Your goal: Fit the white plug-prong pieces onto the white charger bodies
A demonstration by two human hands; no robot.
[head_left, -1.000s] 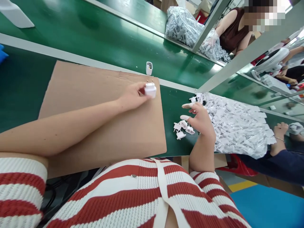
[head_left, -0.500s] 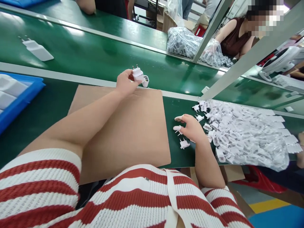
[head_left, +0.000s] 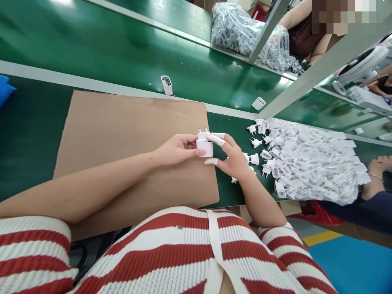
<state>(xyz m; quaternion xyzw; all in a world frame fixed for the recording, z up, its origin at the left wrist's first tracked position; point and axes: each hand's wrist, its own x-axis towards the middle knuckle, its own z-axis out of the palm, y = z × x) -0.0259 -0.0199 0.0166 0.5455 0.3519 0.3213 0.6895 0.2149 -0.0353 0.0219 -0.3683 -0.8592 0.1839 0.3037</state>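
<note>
My left hand (head_left: 179,150) pinches a white charger (head_left: 204,149) by its left side, above the right part of a cardboard sheet (head_left: 137,118). Two metal pins point away from me, and a thin dark seam shows between the plug piece and the body. My right hand (head_left: 231,157), with white covers on its fingertips, closes on the charger from the right: fingers on the plug piece, thumb at the lower corner. Loose white plug pieces (head_left: 253,159) lie behind the right hand, partly hidden by it.
A white charger body (head_left: 167,85), its open end showing, lies at the green belt's near edge; another white piece (head_left: 259,103) is by the slanted post. A plastic bag of plug pieces (head_left: 315,163) lies at right. A co-worker's hand (head_left: 379,167) is beyond it.
My left hand has brought the charger from the belt edge down and right over the cardboard. My right hand has moved left from the loose plug pieces to the charger. The view has shifted.
</note>
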